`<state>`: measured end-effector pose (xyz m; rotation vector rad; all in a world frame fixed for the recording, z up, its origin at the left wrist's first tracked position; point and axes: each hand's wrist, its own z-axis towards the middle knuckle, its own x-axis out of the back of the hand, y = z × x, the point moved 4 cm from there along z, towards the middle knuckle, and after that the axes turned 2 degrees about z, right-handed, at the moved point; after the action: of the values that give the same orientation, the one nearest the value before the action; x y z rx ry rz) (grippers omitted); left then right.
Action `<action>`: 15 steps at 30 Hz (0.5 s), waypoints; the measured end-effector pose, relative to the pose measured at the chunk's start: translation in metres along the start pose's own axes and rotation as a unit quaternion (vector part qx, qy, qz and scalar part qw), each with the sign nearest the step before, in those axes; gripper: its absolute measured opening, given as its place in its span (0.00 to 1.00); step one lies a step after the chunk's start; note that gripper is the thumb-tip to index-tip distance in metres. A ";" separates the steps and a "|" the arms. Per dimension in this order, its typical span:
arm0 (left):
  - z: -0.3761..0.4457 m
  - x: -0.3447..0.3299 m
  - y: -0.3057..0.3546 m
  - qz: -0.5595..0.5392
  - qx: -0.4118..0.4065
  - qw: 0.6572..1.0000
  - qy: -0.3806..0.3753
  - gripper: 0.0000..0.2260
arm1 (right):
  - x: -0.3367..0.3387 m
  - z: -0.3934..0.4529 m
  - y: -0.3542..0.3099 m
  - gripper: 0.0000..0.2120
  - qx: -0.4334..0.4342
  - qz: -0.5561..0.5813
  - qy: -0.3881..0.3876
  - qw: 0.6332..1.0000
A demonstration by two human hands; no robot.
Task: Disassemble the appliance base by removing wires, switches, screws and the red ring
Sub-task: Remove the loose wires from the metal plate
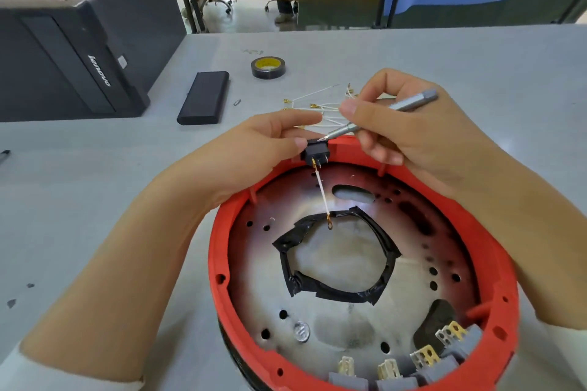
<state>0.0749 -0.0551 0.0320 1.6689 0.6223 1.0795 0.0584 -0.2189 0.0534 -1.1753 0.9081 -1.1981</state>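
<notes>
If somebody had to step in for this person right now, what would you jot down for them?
Left hand: pinches the black switch seated in the red ring.
Right hand: grips a silver screwdriver, tip at the switch's top edge.
One white wire runs from the switch to a ring terminal over the taped opening.
Done: a bundle of loose wires lies on the table beyond the ring.
Left: free this switch and its wire, the grey switches at the near rim, any screws, then the red ring.

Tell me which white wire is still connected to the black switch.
The single white wire hanging from the black switch inside the red ring. The other white wires lie loose on the table.
</notes>
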 end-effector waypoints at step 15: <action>-0.005 -0.003 -0.007 0.047 -0.028 0.998 -0.006 0.11 | -0.031 0.025 -0.003 0.19 0.020 -0.204 0.010 0.979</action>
<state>0.0695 -0.0530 0.0244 1.6682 0.5052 1.1432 0.0762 -0.1837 0.0587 -1.3594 0.6706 -1.5506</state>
